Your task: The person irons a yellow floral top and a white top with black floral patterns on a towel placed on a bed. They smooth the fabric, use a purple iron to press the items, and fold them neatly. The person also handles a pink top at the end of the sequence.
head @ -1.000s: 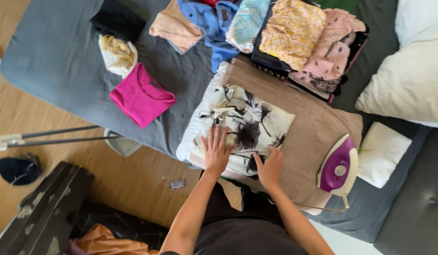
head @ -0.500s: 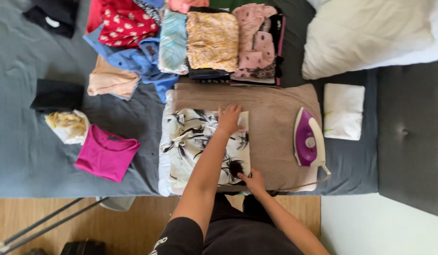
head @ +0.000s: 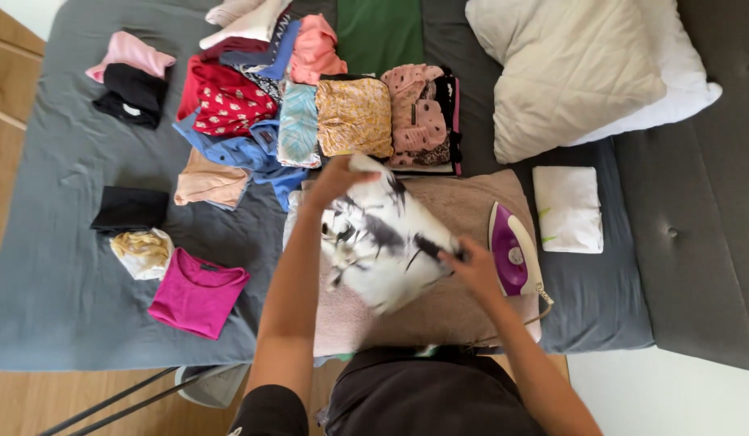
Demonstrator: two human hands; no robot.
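Note:
A white garment with black brush-like print (head: 387, 242) is lifted off the beige towel (head: 463, 202) that covers the bed. My left hand (head: 336, 179) grips its far upper edge. At the garment's right edge my right hand (head: 471, 266) holds on, close to a purple and white iron (head: 512, 258) standing on the towel. The garment is blurred with motion and hangs tilted between both hands.
Folded and loose clothes lie on the grey bed (head: 68, 274): a pink top (head: 195, 292), a yellow piece (head: 142, 250), a black piece (head: 129, 208), a yellow-patterned stack (head: 353, 118), a pink-patterned stack (head: 423, 113). Pillows (head: 576, 64) and a folded white cloth (head: 568, 208) are on the right.
The printed garment lay flat on the towel under both hands; now both hands have lifted it up and it is swinging. The view has shifted to look straight down.

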